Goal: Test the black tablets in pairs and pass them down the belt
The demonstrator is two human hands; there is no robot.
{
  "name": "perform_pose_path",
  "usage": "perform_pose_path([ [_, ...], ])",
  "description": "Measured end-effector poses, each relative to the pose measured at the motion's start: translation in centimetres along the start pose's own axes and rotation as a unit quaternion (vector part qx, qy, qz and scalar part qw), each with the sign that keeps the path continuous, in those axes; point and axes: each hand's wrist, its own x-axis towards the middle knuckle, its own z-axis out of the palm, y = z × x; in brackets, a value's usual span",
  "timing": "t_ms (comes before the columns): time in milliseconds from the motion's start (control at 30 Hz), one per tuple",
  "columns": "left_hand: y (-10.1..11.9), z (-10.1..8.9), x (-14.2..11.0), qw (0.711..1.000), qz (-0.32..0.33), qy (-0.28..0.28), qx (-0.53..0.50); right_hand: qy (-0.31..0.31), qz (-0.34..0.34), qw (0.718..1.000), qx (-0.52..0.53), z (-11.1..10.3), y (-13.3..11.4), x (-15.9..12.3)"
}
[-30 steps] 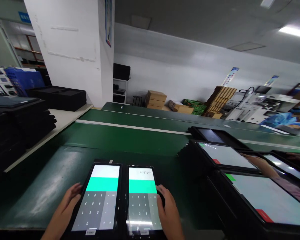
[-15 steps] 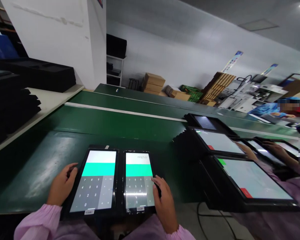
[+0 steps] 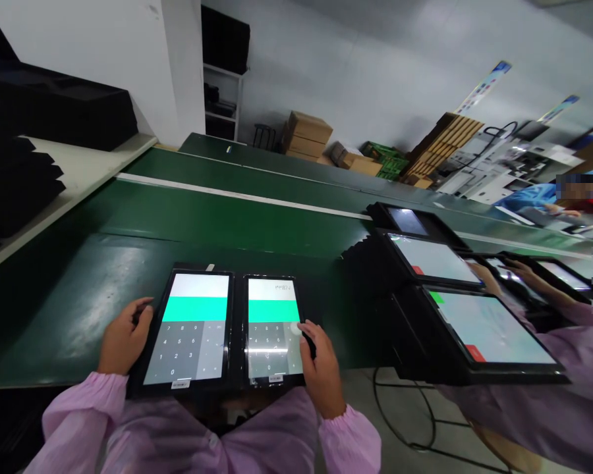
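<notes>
Two tablets with lit calculator screens lie side by side in front of me. The left tablet [image 3: 188, 309] shows a keypad under a green band, with no digits in its display strip. On the right tablet [image 3: 273, 312] a short line of characters stands at the top. My right hand [image 3: 321, 362] reaches over its right edge, and the index fingertip is at a key in the upper right of the keypad, where a pale round highlight shows. My left hand [image 3: 124, 337] rests beside the left tablet's left edge, fingers loosely bent and thumb apart, holding nothing.
Black trays [image 3: 405, 322] with lit tablets are stacked to the right, near a co-worker's hands [image 3: 521, 273]. Dark foam pieces [image 3: 24, 191] sit on a pale shelf at left. A green work surface [image 3: 217, 217] runs across; cardboard boxes [image 3: 306, 135] stand behind it.
The line of characters on the right tablet has become shorter, and a round highlight has appeared at my right fingertip. Things sit higher in view, as my head has tilted down.
</notes>
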Motion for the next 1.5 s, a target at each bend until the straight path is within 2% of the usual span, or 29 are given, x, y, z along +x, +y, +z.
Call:
perform_pose_path([
  [200,0.4,-0.2,-0.1,1.0,0.004,-0.009,0.002,0.005,0.015,1.0,0.016,-0.1,-0.1,0.9],
  [600,0.5,-0.4,-0.2,1.0,-0.002,-0.005,0.009,-0.016,-0.068,0.997,-0.042,1.5,-0.7,3.1],
  [733,0.4,-0.4,-0.2,1.0,0.005,0.002,0.01,-0.043,-0.108,0.992,-0.043,2.2,-1.1,3.3],
  [900,-0.1,-0.2,0.0,1.0,0.008,-0.006,0.008,-0.001,-0.061,0.997,-0.055,2.3,-0.4,3.4],
  [1100,0.2,-0.4,-0.2,1.0,0.01,0.005,0.005,-0.046,-0.085,0.995,-0.019,2.2,-0.8,3.0],
  [1267,0.8,-0.9,-0.5,1.0,-0.011,0.016,-0.024,-0.002,0.003,0.999,0.041,1.2,-1.0,2.0],
  [1400,1.2,-0.6,-1.4,0.998,-0.015,-0.02,-0.052,0.0,0.027,0.997,0.073,0.9,-1.0,1.5],
  [1500,1.6,0.0,-2.4,0.991,0.002,-0.09,-0.099,0.0,0.021,0.996,0.082,1.3,-1.3,1.4],
])
